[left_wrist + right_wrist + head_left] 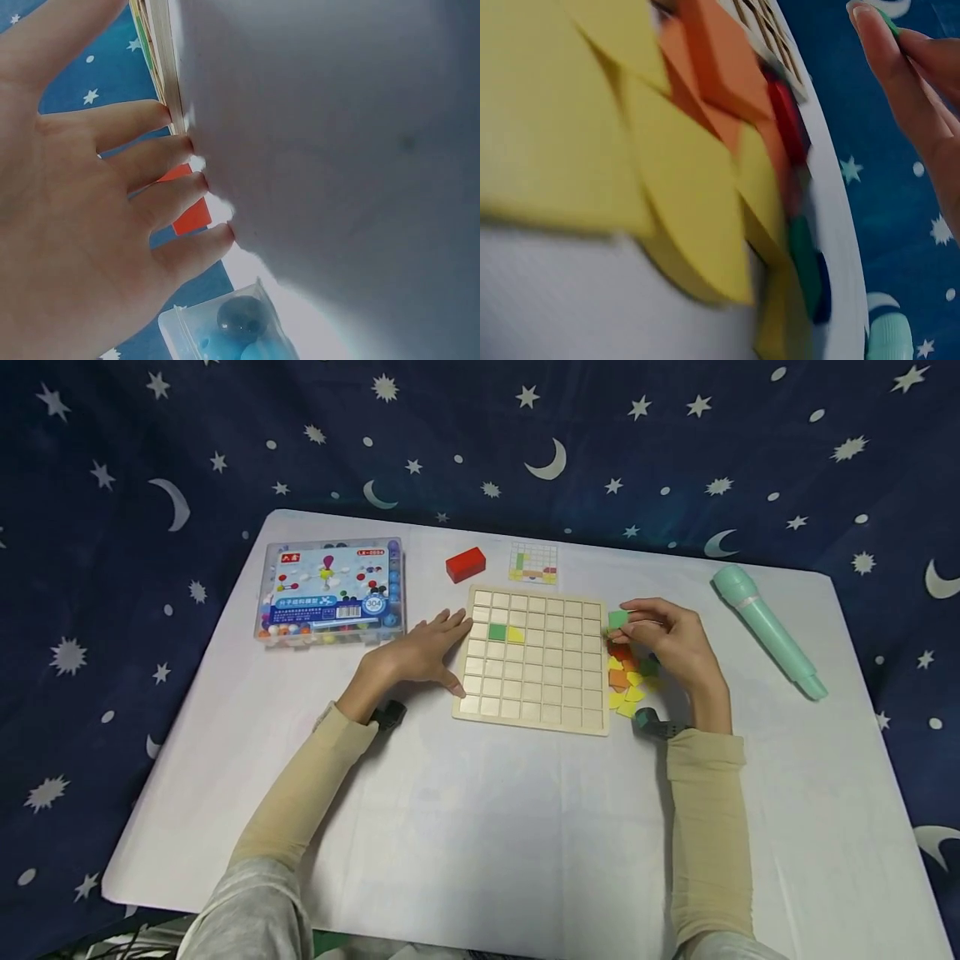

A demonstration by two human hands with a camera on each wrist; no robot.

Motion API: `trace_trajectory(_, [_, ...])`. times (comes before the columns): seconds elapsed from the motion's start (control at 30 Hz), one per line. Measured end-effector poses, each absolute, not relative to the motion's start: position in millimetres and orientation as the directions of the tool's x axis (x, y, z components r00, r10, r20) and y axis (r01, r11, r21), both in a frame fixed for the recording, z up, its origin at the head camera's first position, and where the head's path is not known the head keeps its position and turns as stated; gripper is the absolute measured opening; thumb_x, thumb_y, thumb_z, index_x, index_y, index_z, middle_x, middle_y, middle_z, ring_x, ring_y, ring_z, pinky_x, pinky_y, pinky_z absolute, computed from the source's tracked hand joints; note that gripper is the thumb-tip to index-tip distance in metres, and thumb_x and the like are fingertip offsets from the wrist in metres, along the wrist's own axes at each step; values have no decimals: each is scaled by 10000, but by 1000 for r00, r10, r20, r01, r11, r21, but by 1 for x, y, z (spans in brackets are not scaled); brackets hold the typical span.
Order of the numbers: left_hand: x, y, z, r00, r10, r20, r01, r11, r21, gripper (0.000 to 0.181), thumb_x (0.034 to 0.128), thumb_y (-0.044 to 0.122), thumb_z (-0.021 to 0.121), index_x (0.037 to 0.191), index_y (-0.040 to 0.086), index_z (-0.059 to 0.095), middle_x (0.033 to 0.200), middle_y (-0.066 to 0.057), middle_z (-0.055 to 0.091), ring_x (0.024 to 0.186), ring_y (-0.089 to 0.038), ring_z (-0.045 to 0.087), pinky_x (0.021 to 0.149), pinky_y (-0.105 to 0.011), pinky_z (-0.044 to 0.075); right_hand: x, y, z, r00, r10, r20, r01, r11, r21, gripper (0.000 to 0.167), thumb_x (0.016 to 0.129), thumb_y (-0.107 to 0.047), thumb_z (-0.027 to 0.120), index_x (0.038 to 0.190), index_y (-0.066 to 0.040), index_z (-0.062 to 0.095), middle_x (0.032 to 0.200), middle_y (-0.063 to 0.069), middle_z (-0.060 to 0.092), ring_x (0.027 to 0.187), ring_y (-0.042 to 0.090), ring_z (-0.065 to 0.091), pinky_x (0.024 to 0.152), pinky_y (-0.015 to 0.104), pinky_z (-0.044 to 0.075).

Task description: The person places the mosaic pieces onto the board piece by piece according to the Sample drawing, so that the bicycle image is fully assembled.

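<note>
A wooden grid board [534, 683] lies on the table. One green square tile [497, 632] and a yellow tile [515, 635] with a rounded edge sit side by side in its cells. My left hand [423, 652] rests at the board's left edge, fingers spread and straight, fingertips touching the frame. Over the board's right edge, my right hand [675, 639] pinches another green square tile [617, 620] between thumb and fingers. Below that hand is a pile of yellow, orange, red and green tiles [628, 685], partly hidden by it. In the right wrist view, yellow tiles [682, 187] appear close up.
Behind the board lie a red block [466, 565] and a small pattern card [533, 563] with a coloured grid. A clear box of coloured balls [330, 593] stands at the back left. Toward the right lies a mint-green microphone-shaped object [768, 631].
</note>
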State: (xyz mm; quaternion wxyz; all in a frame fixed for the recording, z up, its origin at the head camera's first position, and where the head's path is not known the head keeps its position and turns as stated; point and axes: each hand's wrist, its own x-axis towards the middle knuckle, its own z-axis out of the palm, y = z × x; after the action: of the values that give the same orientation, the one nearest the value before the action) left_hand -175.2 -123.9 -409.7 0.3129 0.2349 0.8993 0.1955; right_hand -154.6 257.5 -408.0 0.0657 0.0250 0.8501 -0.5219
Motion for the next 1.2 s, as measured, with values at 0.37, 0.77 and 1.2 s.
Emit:
trace_trajectory(0.37, [-176,-122,-409,-699,535,-475,296,821,489,1202,784,379,898,1660,100,124,1747,-82,-5,1613,-289,-66,1309,-502,29,-157,227,-404,-974,-51,-219,165,500,-850,381,1009,-181,645,1388,-142,634,1121,77,711,904,188,737,674,274,567])
trace_trajectory(0.77, [-174,-123,-407,-698,536,-475,293,819,493,1196,781,356,904,1656,84,136,1745,-95,9,1612,-306,-58,1305,-521,33,-158,186,-414,-962,-195,-189,64,513,-856,360,992,-112,682,1342,-35,658,982,181,759,790,277,720,717,302,586])
trace_trajectory(1.2, [-174,-123,-406,-696,545,-467,300,812,501,1187,796,368,891,1658,88,124,1746,-87,-6,1612,-299,-66,1306,-519,25,-162,148,-411,-943,-241,-231,56,567,-822,317,951,-72,724,1261,-23,680,988,150,756,814,224,750,771,304,610])
